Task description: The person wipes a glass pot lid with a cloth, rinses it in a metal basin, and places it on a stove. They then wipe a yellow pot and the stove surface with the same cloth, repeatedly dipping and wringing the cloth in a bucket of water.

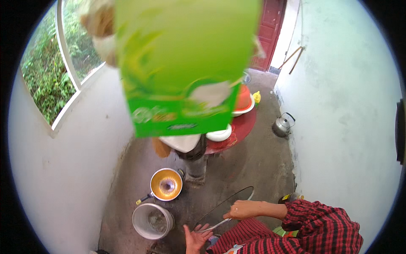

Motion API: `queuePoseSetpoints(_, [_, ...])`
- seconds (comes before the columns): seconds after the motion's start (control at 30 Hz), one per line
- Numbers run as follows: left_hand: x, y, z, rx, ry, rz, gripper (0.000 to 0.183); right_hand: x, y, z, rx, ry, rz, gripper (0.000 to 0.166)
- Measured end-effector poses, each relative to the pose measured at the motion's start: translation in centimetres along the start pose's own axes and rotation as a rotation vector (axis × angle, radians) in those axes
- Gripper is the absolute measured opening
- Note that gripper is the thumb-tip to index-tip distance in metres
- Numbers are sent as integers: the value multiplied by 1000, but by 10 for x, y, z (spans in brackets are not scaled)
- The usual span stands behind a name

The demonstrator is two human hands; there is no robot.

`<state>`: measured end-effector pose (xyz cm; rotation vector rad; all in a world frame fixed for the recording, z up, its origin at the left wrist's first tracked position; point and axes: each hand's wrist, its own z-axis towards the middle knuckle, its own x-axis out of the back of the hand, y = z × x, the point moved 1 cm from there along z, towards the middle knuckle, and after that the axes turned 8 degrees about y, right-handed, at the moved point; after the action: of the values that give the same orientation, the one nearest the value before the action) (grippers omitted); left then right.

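Observation:
My right hand [242, 210] is closed on the pale near side of a thin loop [219, 224]. The loop's far side is a dark curved line, and I cannot tell whether it is a cord or the rim of a lid. My left hand [198, 238] is palm up, fingers spread, at the loop's left end. Left of it a whitish plastic bucket [139, 219] stands on the floor. Just beyond the bucket lies a pan with a golden inside [165, 182]. A blurred green printed box [177, 66] fills the upper middle, hiding much of the room; what holds it is unclear.
Partly behind the box is a red round table [245, 127] bearing a white dish [219, 133] and an orange basin [243, 96]. A metal kettle [281, 127] stands by the right wall [342, 127]. Near my right forearm is a dark bottle [288, 198].

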<state>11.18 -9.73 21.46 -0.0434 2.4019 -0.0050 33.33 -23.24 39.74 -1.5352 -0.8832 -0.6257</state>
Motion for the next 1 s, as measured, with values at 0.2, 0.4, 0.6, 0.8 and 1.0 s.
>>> queuePoseSetpoints(0.2, [-90,-69,39,146,-84,6,54,32,16,-116,-93,110,-149,24])
queuePoseSetpoints(0.4, [-194,-154,69,-146,-291,282,74,63,78,-267,-143,591,-236,25])
queuePoseSetpoints(0.6, [-315,-208,119,-200,-392,431,69,82,166,-405,-799,1479,660,47])
queuePoseSetpoints(0.8, [-421,-224,184,-55,-578,518,64,124,241,-397,-367,1374,1772,63])
queuePoseSetpoints(1.0, [-540,-201,286,-32,-691,628,57,215,343,-370,-510,1478,1384,65])
